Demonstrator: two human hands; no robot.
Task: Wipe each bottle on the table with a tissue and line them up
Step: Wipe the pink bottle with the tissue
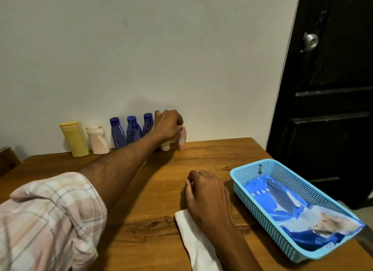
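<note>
Bottles stand in a row against the wall on the wooden table [141, 190]: a yellow bottle [74, 139], a pale pink bottle [98, 140], then three blue bottles [118, 133] [133, 131] [147, 123]. My left hand [166, 127] reaches to the row's right end, its fingertips pinched on the top of a small pink tube [181, 139] that stands upright. A small cream bottle [165, 147] is partly hidden under that hand. My right hand [205, 194] rests curled on the table, with a white tissue [193, 240] trailing out from under the palm and forearm.
A light blue plastic basket [252, 169] holding a blue tissue packet [282, 206] sits at the table's right side. A dark door [333, 109] stands beyond the right edge. A dark wooden object [8, 159] shows at the far left.
</note>
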